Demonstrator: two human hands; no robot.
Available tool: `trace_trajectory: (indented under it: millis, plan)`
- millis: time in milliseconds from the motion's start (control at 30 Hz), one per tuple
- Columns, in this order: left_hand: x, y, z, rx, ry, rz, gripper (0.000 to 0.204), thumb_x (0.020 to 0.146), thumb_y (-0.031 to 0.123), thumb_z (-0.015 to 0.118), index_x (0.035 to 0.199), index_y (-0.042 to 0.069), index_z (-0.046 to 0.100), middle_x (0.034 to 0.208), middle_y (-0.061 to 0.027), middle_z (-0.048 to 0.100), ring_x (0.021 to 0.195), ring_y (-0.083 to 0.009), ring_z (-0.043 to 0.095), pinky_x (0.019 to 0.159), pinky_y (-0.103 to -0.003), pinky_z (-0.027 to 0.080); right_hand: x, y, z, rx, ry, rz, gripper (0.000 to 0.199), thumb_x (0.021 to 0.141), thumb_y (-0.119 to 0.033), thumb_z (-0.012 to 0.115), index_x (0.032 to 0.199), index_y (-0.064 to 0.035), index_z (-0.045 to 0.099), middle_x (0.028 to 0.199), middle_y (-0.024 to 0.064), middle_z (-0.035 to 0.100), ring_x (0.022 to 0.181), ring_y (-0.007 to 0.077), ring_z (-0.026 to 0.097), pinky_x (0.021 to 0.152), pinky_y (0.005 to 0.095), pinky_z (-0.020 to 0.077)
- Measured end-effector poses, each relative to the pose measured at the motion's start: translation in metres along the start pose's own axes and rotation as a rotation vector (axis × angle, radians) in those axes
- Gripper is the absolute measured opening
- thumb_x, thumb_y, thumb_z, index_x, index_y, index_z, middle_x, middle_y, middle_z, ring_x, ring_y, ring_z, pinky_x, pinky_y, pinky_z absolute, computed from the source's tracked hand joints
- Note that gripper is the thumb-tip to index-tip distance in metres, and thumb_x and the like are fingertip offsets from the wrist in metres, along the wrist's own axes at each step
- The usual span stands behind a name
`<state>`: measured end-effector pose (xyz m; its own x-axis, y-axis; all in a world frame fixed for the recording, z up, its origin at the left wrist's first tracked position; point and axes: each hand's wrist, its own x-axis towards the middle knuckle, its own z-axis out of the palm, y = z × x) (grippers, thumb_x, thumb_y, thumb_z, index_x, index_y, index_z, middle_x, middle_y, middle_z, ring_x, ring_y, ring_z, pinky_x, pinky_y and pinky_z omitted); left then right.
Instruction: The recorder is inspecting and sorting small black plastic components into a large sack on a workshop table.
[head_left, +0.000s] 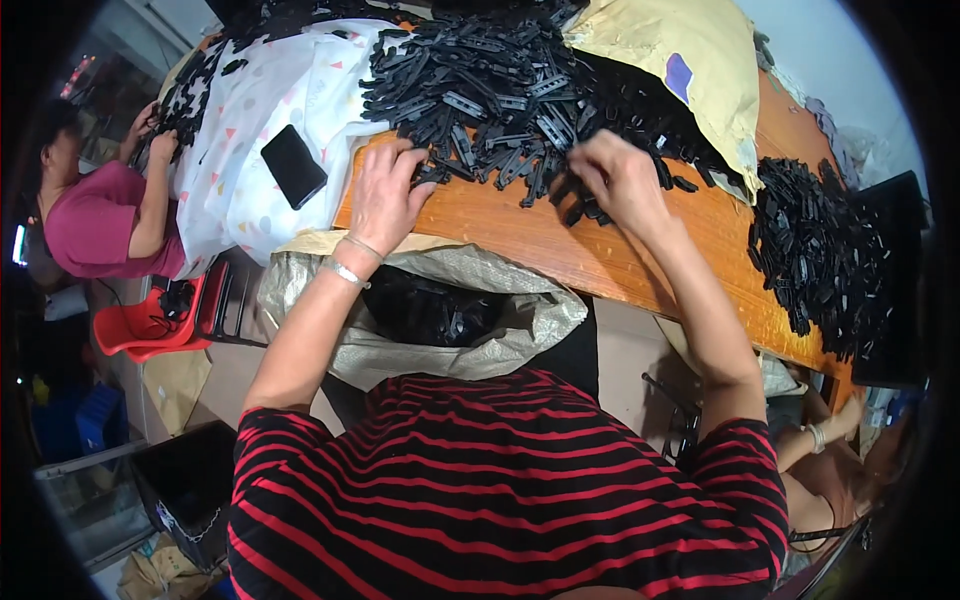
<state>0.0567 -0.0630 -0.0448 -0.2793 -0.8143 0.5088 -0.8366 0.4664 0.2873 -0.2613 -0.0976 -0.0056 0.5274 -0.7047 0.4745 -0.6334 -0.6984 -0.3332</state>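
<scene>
A big heap of small black plastic parts (490,90) lies on the orange wooden table (610,260). My left hand (385,195) rests palm down at the heap's near left edge, fingers spread over a few parts; a silver bracelet circles its wrist. My right hand (615,180) is at the heap's near right edge, fingers curled around some black parts. Below the table edge, between my arms, an open woven sack (500,320) holds more black parts (430,310).
A black phone (293,166) lies on a white dotted cloth (250,140) at the left. A person in a pink top (95,220) works at the far left end. A second pile of black parts (815,250) sits at the right. A red stool (150,325) stands below.
</scene>
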Motion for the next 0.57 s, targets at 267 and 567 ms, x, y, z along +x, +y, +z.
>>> trace_trajectory:
  millis: [267, 567]
  plan:
    - [-0.017, 0.017, 0.018, -0.136, 0.098, -0.108, 0.020, 0.073, 0.005, 0.073, 0.090, 0.005, 0.064, 0.100, -0.0096, 0.055, 0.088, -0.0299, 0.059, 0.071, -0.038, 0.049, -0.045, -0.023, 0.009, -0.215, -0.327, -0.018, 0.028, 0.079, -0.001, 0.056, 0.103, -0.0096, 0.066, 0.097, 0.0105, 0.057, 0.078, 0.0287, 0.065, 0.067, 0.0386, 0.0525]
    - [-0.024, 0.022, 0.012, -0.146, 0.084, -0.221, 0.019, 0.071, 0.006, 0.075, 0.087, 0.008, 0.065, 0.098, -0.0084, 0.056, 0.088, -0.0280, 0.060, 0.070, -0.037, 0.049, -0.036, -0.038, 0.009, -0.050, -0.121, 0.108, 0.031, 0.080, -0.007, 0.066, 0.110, -0.0113, 0.061, 0.094, 0.0140, 0.053, 0.076, 0.0355, 0.062, 0.063, 0.0409, 0.0513]
